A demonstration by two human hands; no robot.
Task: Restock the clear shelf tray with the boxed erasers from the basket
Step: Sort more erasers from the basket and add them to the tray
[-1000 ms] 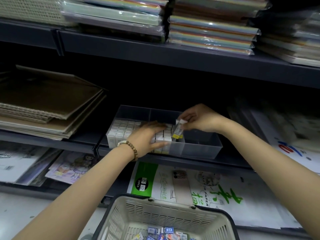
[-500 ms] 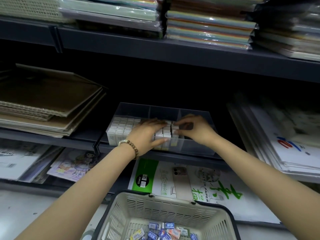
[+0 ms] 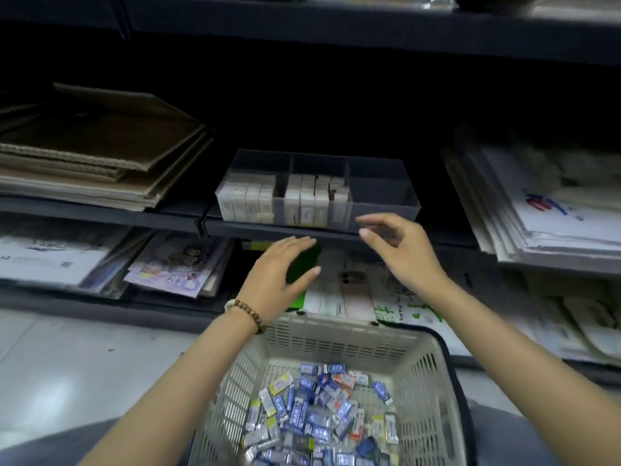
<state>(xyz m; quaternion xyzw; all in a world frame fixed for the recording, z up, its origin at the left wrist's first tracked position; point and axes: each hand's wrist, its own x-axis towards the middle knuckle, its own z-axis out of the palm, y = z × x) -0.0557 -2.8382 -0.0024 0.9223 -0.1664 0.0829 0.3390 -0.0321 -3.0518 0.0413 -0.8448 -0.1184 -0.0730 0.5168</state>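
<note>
Right hand (image 3: 403,253) now off tray (image 3: 384,196), empty

Basket (image 3: 336,334) below, before tray (image 3: 383,200)

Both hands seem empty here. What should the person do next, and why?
Probably lower the right hand into the basket and pick up another boxed eraser. Both it and the left hand hold nothing, the right compartment of the clear tray looks empty, and plenty of erasers lie in the basket.
</note>
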